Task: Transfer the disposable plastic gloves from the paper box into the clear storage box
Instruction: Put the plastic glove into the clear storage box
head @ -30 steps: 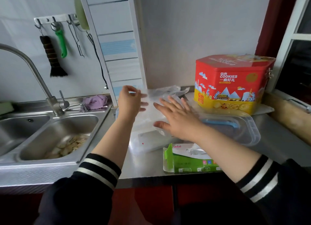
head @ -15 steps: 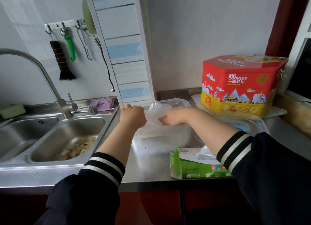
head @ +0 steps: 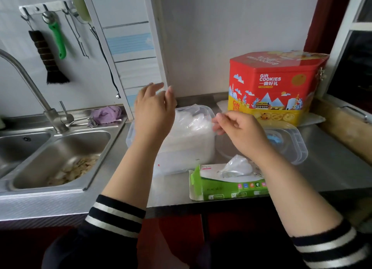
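Gloves: While your hands hovered over it, the disposable plastic gloves (head: 189, 128) lay heaped inside the clear storage box (head: 181, 158), the crinkled film rising above its rim.
Storage box: It stood on the steel counter (head: 332, 168), just behind the paper box and beside the sink; its lower walls looked cloudy white.
Paper box: The green paper box (head: 227, 188) lay flat at the counter's front edge, touching or nearly touching the storage box, with one more tuft of clear film (head: 236, 167) poking out of its top slot.
Lid: The clear lid (head: 289, 144) rested on the counter to the right of the storage box, partly hidden by your right wrist, with a blue part showing through it.
Left hand: Your left hand (head: 154, 112) hung above the box's left rear corner, fingers spread loosely and gripping nothing.
Right hand: Your right hand (head: 243, 132) hung at the box's right edge, its fingers curled; the fingertips (head: 218, 126) were blurred against the film, so you could not tell whether they pinched it.
Behind: A red and yellow cookie tin (head: 275, 87) stood against the wall.
Left side: The sink (head: 60, 158) held pale scraps, a purple cloth (head: 106, 114) lay on its back ledge, and a brush (head: 48, 57) hung from wall hooks.
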`<move>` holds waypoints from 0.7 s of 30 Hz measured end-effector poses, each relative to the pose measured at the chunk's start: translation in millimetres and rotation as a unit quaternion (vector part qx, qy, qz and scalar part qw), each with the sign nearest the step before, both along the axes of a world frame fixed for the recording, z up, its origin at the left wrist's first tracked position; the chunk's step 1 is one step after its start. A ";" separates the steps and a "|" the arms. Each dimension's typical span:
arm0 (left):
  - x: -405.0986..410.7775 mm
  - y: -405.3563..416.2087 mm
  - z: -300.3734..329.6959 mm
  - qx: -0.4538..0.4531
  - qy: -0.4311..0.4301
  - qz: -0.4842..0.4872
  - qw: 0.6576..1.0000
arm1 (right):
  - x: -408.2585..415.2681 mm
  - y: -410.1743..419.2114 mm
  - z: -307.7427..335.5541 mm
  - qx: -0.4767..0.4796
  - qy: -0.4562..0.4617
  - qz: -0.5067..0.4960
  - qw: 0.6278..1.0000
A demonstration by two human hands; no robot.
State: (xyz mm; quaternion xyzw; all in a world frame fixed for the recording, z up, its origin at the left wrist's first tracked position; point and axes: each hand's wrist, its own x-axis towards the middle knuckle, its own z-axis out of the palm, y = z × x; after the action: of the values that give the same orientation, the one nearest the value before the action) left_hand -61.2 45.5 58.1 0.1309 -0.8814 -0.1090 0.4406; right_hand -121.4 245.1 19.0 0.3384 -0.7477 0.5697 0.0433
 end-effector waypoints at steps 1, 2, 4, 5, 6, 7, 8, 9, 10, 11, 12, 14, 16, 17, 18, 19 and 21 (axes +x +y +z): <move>6.2 13.0 0.2 0.000 0.064 -0.048 0.997 | 0.9 7.8 -4.7 0.016 -0.017 0.002 1.000; 11.4 26.7 -3.4 0.023 0.101 -0.102 0.989 | 1.1 15.7 -9.8 0.042 -0.033 0.004 0.999; 22.0 56.3 -18.4 0.103 0.097 -0.204 0.969 | -0.3 27.3 -23.3 0.094 -0.078 0.006 0.992; 25.8 69.3 -29.6 0.140 0.065 -0.242 0.958 | -2.1 31.3 -31.9 0.113 -0.108 0.012 0.988; 27.3 79.1 -43.5 0.169 0.022 -0.270 0.948 | -2.6 34.3 -39.7 0.132 -0.132 0.021 0.982; 26.8 85.1 -58.2 0.192 -0.026 -0.292 0.937 | -2.3 36.1 -46.8 0.150 -0.148 0.028 0.977; 24.9 89.6 -73.0 0.210 -0.078 -0.304 0.926 | -0.4 38.1 -53.1 0.162 -0.155 0.032 0.974; 22.7 91.4 -86.8 0.221 -0.126 -0.307 0.917 | 1.0 39.1 -60.4 0.168 -0.155 0.029 0.973; 20.3 89.9 -99.1 0.228 -0.169 -0.303 0.910 | 4.8 38.7 -63.4 0.167 -0.152 0.023 0.974; 18.7 89.5 -110.1 0.234 -0.207 -0.298 0.902 | 7.3 38.7 -68.3 0.158 -0.152 0.010 0.976; 18.1 89.6 -119.0 0.232 -0.234 -0.291 0.898 | 9.6 38.5 -72.3 0.138 -0.152 -0.003 0.979; 18.6 90.0 -134.0 0.203 -0.253 -0.273 0.906 | 10.6 38.2 -80.3 0.112 -0.156 -0.033 0.981; 19.6 91.4 -143.6 0.190 -0.235 -0.260 0.917 | 9.0 39.0 -85.6 0.115 -0.136 -0.050 0.983; 20.5 92.1 -145.7 0.198 -0.224 -0.259 0.919 | 8.5 39.4 -86.5 0.123 -0.126 -0.047 0.983; 20.8 92.8 -146.7 0.210 -0.217 -0.257 0.918 | 8.2 40.3 -85.4 0.134 -0.119 -0.034 0.983; 20.7 93.5 -147.5 0.217 -0.211 -0.256 0.918 | 8.1 41.5 -84.3 0.145 -0.116 -0.012 0.983; 20.8 93.9 -149.0 0.222 -0.203 -0.255 0.919 | 9.6 43.6 -80.2 0.167 -0.121 0.027 0.978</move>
State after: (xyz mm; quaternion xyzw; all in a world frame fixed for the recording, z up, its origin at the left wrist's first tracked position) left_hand -40.4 139.4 -90.9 0.0156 -0.9086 -0.3817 0.1687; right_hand -111.8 288.6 -61.2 0.2899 -0.8224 0.4747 -0.1197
